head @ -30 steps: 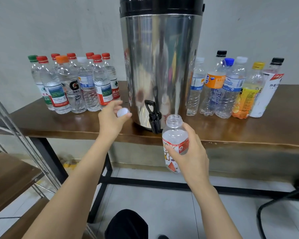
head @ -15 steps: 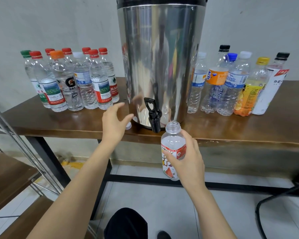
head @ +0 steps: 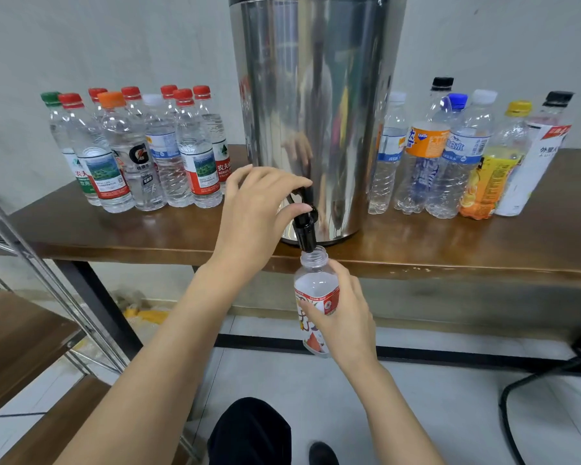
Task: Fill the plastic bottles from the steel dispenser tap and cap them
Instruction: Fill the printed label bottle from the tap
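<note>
Counter [head: 81,229]: dispenser [head: 316,112] between capped bottles [head: 131,156] and others. Tap [head: 304,226] lever is pinched by left hand [head: 259,209] fingers; bottle [head: 316,297], uncapped, is wrapped by right hand [head: 346,317], mouth just under spout. Filling step judged begun; steady hold is required, then capping.

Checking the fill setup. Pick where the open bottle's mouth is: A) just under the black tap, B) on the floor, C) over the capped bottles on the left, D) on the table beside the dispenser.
A: the right hand holds the bottle with its mouth just below the tap, which the left hand grips.
</note>
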